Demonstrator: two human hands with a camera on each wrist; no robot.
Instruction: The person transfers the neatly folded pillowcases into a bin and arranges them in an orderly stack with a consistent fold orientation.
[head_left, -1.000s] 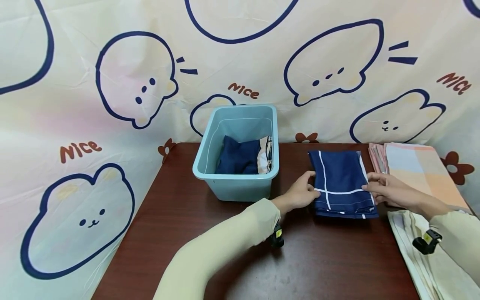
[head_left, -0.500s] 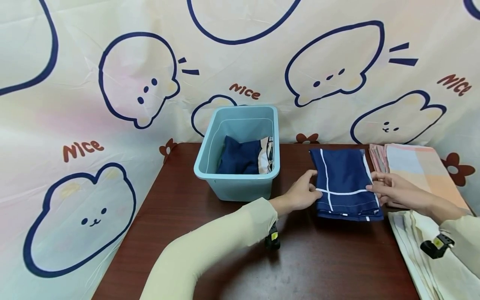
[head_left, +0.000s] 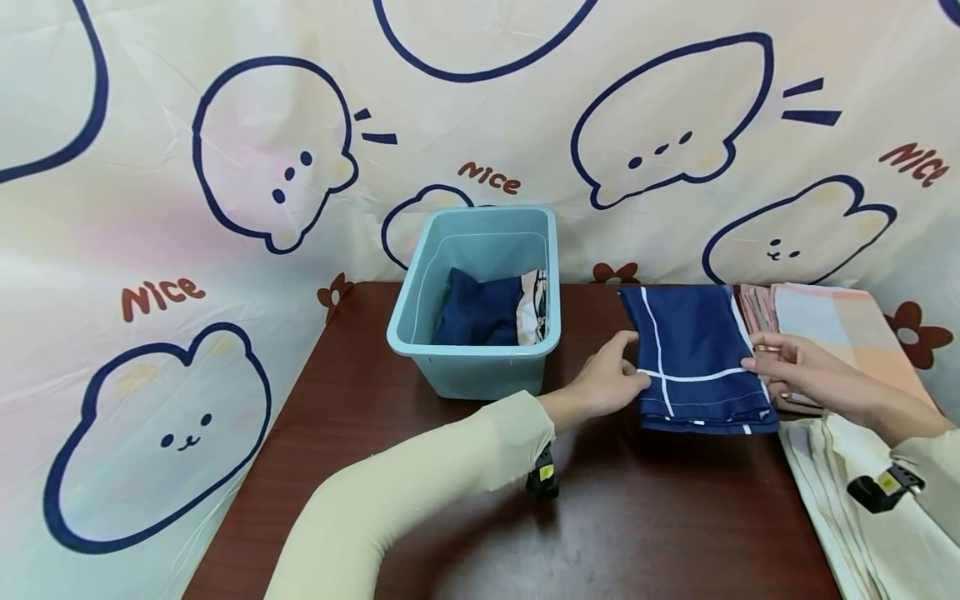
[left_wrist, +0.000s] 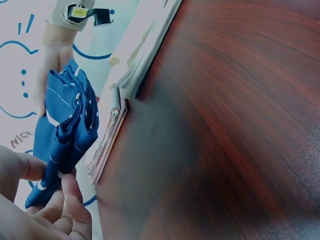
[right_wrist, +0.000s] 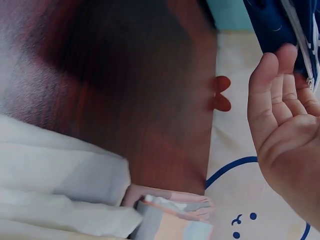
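Your left hand (head_left: 606, 380) and right hand (head_left: 804, 372), each grip closed to a pinch, hold opposite edges of a folded navy, white-lined cloth (head_left: 693, 337), seemingly above the reddish-brown worktop (head_left: 637, 525), beside a light-blue plastic bin (head_left: 480, 377).

Two hands (head_left: 602, 383), one bin (head_left: 480, 372), perhaps five cloths (head_left: 693, 337).

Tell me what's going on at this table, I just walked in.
A person is holding a folded navy cloth with white lines up off the table, left grip on one side edge and right grip on the other. To its left stands a light blue bin with navy fabric and a patterned piece inside. To the right lie a folded pastel checked cloth and, nearer the person, off-white folded fabric.
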